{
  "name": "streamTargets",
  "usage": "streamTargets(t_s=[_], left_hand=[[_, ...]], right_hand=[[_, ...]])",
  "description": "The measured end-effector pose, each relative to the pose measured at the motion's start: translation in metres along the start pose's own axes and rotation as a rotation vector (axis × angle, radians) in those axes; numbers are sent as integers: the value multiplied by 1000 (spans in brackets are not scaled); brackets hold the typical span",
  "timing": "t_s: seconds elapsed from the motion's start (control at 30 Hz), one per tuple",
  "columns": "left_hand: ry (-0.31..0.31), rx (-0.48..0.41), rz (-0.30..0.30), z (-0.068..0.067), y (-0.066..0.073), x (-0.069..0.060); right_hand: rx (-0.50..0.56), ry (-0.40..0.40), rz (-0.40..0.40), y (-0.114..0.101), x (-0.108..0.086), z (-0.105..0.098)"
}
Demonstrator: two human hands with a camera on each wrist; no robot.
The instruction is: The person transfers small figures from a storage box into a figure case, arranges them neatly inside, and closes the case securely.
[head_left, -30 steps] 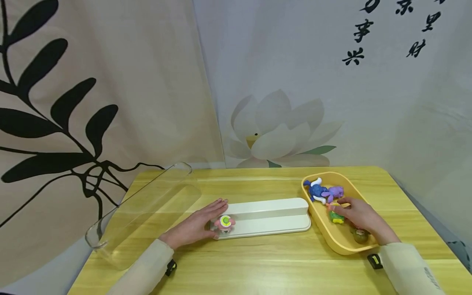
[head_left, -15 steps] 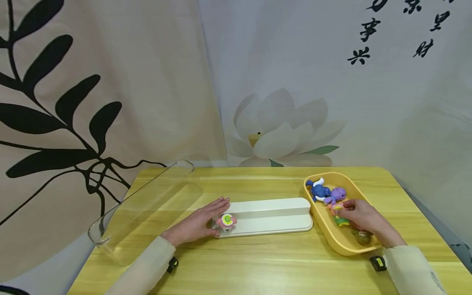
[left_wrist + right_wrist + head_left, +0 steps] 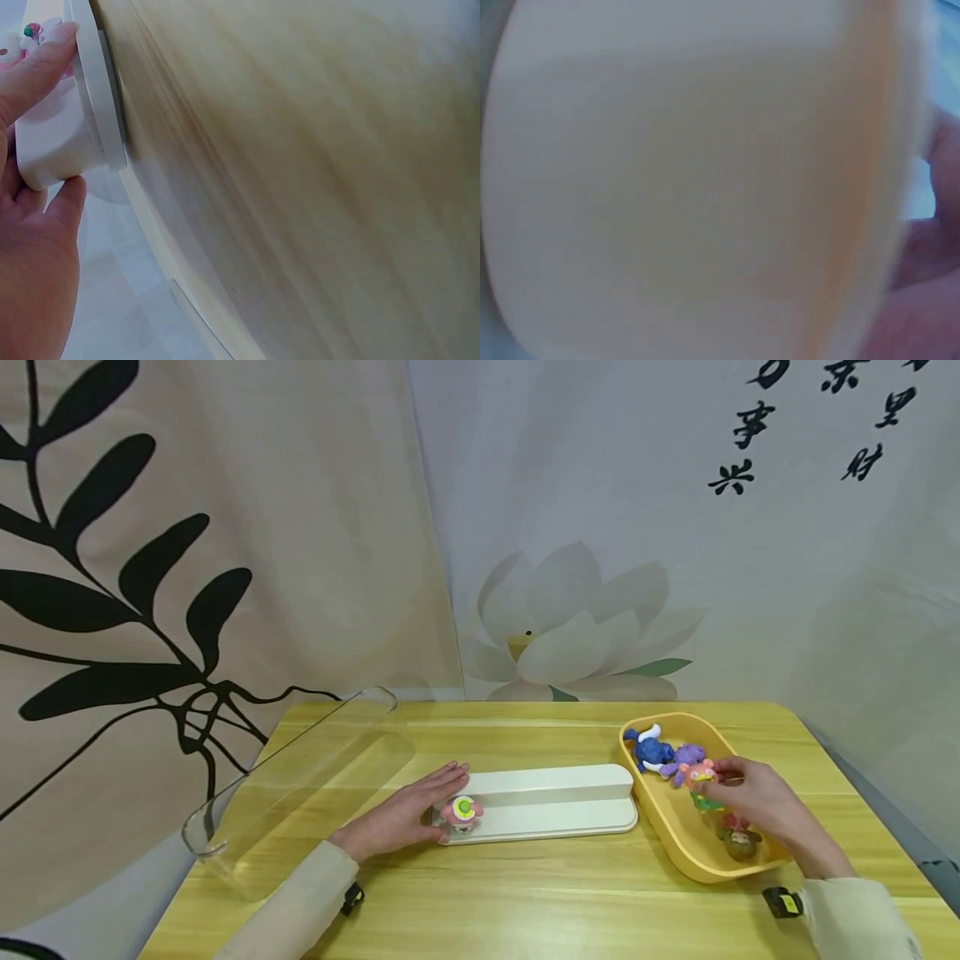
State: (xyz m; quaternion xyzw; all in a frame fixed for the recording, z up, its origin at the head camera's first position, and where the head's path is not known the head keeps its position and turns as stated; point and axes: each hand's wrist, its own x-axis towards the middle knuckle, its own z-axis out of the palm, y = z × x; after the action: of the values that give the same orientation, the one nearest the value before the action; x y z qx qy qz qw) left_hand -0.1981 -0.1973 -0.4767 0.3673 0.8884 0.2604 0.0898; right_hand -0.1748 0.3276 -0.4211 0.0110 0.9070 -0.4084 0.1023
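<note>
In the head view my left hand (image 3: 401, 817) holds the left end of a long white two-step display base (image 3: 555, 811), thumb at the front edge and fingers at the back. A small pink figurine (image 3: 461, 812) with a green-and-white top stands on the base's lower step, beside that hand. The left wrist view shows the thumb and fingers (image 3: 69, 206) on either side of the base's end. My right hand (image 3: 765, 806) pinches a pink-headed figurine (image 3: 699, 773) with green lower down, over the yellow tray (image 3: 678, 847). The right wrist view mostly shows the tray's blurred wall.
Inside the tray lie a blue-and-white figurine (image 3: 651, 750), a purple figurine (image 3: 686, 760) and a brown one (image 3: 741, 842). A clear cover (image 3: 300, 785) lies slanted at the left of the wooden table (image 3: 525, 893). Printed curtains hang behind.
My right hand has raised the pink-headed figurine upright from its lying place in the tray and shifted slightly right. My left hand stays on the base. The head view has shifted slightly.
</note>
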Motion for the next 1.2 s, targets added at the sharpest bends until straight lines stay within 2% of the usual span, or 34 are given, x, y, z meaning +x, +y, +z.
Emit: streamTargets(t_s=[0.3,0.47,0.73,1.0,1.2], left_hand=[[7,15,4,-1,1,0],[3,12,2,-2,2,0],[-1,10,6,-2,3,0],[1,7,4,-1,2,0],[2,7,9,-2,2,1]], right_hand=[[-33,86,-86,-15,-17,-5],[64,75,-92,-27,-25,-2],[109,102,-132,-49,-35,9],[249,90,-279,-71,-39,30],[245,70,-385,-84,-38,50]])
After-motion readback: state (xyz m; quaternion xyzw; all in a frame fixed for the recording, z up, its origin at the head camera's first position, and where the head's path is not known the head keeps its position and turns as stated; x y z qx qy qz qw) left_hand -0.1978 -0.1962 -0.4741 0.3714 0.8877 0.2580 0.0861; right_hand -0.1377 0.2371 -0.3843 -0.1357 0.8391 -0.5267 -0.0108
